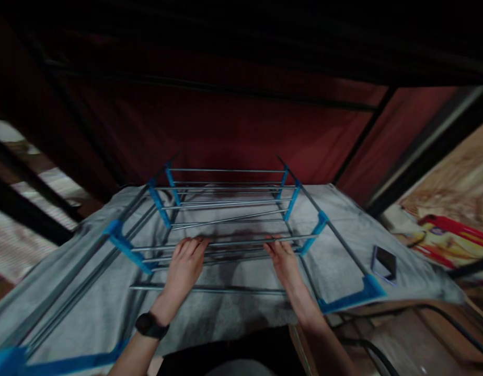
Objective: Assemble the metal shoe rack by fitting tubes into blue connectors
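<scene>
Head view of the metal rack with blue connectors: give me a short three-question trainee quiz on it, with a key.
1. Multiple choice: which of the person's wrists wears the black watch?
A) right
B) left
C) both
2. True or false: the smartphone lies on the grey cloth, beyond the right side of the rack.
3. Short answer: what do the left hand and right hand both have their fingers on?

Key:
1. B
2. True
3. The same metal rod, which runs crosswise in the rack
</scene>
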`<state>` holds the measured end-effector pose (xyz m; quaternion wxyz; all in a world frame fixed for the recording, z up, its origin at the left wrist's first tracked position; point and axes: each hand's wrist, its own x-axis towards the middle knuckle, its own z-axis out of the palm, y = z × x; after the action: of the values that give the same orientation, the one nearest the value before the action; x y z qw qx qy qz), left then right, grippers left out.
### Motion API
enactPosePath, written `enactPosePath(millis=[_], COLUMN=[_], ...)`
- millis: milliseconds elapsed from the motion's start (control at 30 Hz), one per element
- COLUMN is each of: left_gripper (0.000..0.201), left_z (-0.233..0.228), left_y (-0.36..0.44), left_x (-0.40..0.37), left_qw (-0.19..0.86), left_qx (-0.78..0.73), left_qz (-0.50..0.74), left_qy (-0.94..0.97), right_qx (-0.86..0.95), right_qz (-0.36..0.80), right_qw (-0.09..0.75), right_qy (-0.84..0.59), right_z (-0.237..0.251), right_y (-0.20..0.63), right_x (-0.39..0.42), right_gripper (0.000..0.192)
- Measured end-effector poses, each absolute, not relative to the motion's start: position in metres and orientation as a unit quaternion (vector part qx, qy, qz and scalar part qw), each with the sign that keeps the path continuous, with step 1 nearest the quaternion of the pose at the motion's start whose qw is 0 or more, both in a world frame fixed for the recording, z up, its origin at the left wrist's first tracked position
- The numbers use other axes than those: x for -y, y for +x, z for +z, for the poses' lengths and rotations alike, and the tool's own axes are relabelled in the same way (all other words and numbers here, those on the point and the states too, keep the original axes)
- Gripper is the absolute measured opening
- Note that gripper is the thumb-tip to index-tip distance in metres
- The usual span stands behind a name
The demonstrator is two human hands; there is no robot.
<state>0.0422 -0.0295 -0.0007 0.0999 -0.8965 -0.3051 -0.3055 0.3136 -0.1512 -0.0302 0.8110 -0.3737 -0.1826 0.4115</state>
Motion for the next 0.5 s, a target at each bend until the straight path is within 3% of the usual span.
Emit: enactPosePath(millis=[267, 500], left_gripper=[0.032, 0.031], left_z=[0.03, 0.072], left_y=[0.11, 0.242], left_x=[0.038, 0.066], left_qw=[-0.072, -0.193], left_qx=[0.244, 0.155], left_qz=[-0.351, -0.178], left_qy=[-0.901, -0.953], right_qx=[0.188, 0.226], right_qz=[0.42, 0.362], right_qw=[0.815, 0.807], right_qy=[-0.353, -0.409], right_z=[-0.029, -0.034], right_y=[0.311, 0.309], right_x=[0.144, 0.138], right_gripper=[0.028, 0.027])
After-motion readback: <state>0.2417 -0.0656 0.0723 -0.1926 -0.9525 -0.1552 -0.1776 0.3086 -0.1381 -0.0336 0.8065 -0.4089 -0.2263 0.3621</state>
